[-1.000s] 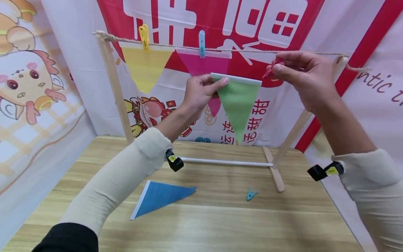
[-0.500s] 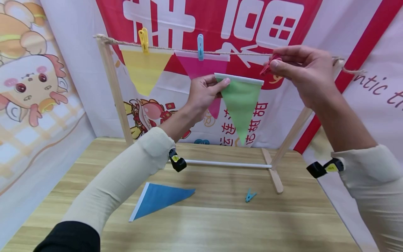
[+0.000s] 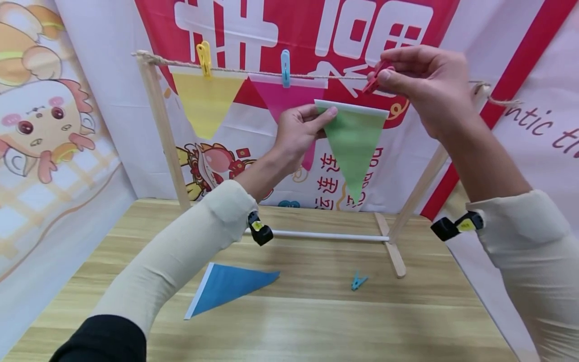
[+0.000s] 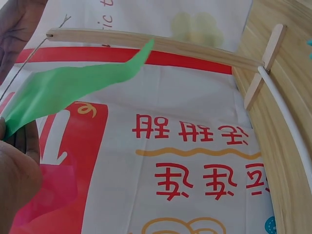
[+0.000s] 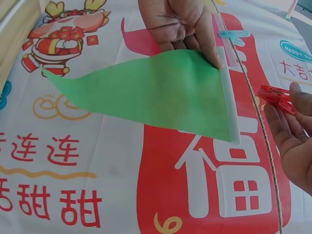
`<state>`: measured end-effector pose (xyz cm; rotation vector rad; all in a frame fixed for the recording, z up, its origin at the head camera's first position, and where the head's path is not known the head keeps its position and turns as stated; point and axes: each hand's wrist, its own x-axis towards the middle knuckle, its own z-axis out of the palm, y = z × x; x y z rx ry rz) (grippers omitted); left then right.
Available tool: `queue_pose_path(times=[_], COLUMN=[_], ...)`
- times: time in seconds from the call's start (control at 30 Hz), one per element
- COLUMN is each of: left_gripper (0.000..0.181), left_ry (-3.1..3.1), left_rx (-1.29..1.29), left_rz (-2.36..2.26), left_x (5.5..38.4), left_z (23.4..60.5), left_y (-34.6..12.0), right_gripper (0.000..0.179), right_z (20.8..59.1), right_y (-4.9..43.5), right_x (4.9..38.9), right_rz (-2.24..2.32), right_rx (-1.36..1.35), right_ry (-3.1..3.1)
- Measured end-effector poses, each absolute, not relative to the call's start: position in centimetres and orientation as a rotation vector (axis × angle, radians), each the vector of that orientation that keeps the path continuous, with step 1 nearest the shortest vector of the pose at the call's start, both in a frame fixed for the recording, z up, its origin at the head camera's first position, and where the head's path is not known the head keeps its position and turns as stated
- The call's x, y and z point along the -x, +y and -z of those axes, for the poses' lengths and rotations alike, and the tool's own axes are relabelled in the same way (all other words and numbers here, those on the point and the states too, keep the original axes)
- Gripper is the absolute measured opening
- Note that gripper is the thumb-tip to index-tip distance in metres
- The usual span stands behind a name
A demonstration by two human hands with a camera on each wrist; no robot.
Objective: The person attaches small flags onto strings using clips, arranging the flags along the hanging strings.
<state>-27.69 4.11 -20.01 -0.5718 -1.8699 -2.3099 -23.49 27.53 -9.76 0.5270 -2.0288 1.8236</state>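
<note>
Pennant [image 3: 355,146], green, triangular, white-edged, hangs point-down just below the thin twine rope [image 3: 344,77], top edge roughly parallel. We note our left hand [image 3: 299,129] pinching it near its left corner; our right hand [image 3: 431,88], nearer the rope, pinches a red plastic clothespin [image 3: 374,80] above the free end.

Wood-grain tabletop [image 3: 316,327], red-and-white printed backdrop [image 3: 298,25], cartoon side panel [image 3: 40,120]

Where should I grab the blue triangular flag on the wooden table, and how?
Probably pinch the blue triangular flag by its straight white edge, from the left: that edge faces left, the pointed tip faces right, and it lies nearly flat.
</note>
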Motion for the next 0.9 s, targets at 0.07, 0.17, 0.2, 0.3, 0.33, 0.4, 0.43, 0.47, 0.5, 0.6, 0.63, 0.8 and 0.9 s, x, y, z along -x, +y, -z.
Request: queue_pose_path(times=[0.07,0.17,0.2,0.3,0.33,0.4,0.43,0.47,0.5,0.6,0.63,0.8,0.9], left_gripper=[0.038,0.037,0.037,0.037,0.037,0.037,0.037,0.037,0.037,0.036,0.036,0.035,0.035], left_ry=[-1.864,-1.846,-1.839,-1.829,-1.828,-1.834,-1.835,-1.838,-1.839,-1.837,-1.837,-1.831,-1.809], left_rx=[0.570,0.567,0.565,0.557,0.557,0.552,0.553,0.553,0.554,0.543,0.537,0.510,0.507], left_rz=[2.309,2.322,2.328,2.357,2.364,2.374,2.380,2.383,2.379,2.375,2.376,2.394,2.414], left_x=[27.9,28.0,28.1,28.1,28.1,28.1,28.1,28.0,28.0,28.0,28.0,28.0,28.0], left_z=[19.9,19.6,19.6,19.3,19.2,19.0,18.8,18.7,18.6,18.2,18.1,17.7,17.6], left_y=[4.3,4.6,4.7,5.0,5.2,5.4,5.5,5.5,5.6,5.8,5.8,6.2,6.3], right_gripper=[0.052,0.051,0.051,0.049,0.048,0.048,0.048,0.048,0.048,0.048,0.048,0.047,0.045], right_z=[9.4,8.7,8.5,7.9,7.7,7.4,7.2,7.1,7.0,6.7,6.7,6.2,6.0], right_y=[27.2,26.8,26.7,26.4,26.3,26.2,26.1,26.0,26.0,25.9,25.9,25.8,25.5], right_x=[23.7,24.0,24.1,24.4,24.5,24.6,24.7,24.8,24.8,25.1,25.2,25.6,25.8], right_rz=[-1.816,-1.808,-1.808,-1.793,-1.782,-1.751,-1.729,-1.707,-1.677,-1.622,-1.610,-1.545,-1.488], right_rx=[-0.534,-0.551,-0.557,-0.577,-0.580,-0.578,-0.571,-0.564,-0.554,-0.526,-0.521,-0.486,-0.476], right_ry=[-2.030,-2.026,-2.022,-2.020,-2.024,-2.047,-2.065,-2.081,-2.102,-2.152,-2.163,-2.215,-2.259])
